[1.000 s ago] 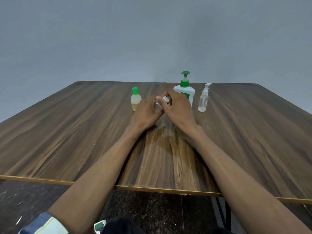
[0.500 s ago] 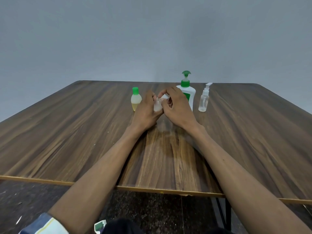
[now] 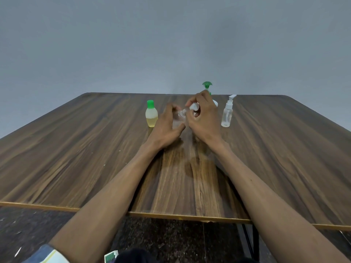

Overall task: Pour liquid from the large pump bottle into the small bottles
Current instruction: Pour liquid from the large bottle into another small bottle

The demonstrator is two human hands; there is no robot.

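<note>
My left hand grips a small clear bottle near the table's far middle. My right hand pinches that bottle's white cap at its top. Behind my right hand stands the large white pump bottle, mostly hidden, with only its green pump head and a bit of shoulder showing. A small bottle with a green cap and yellowish liquid stands to the left. A clear spray bottle with a white sprayer stands to the right.
The wooden table stretches wide on both sides, its near edge just in front of me. A dark speckled floor lies below. A plain grey wall rises behind the table.
My right hand has lifted a little with the white cap, and the small clear bottle shows more between my hands. The other bottles have not moved.
</note>
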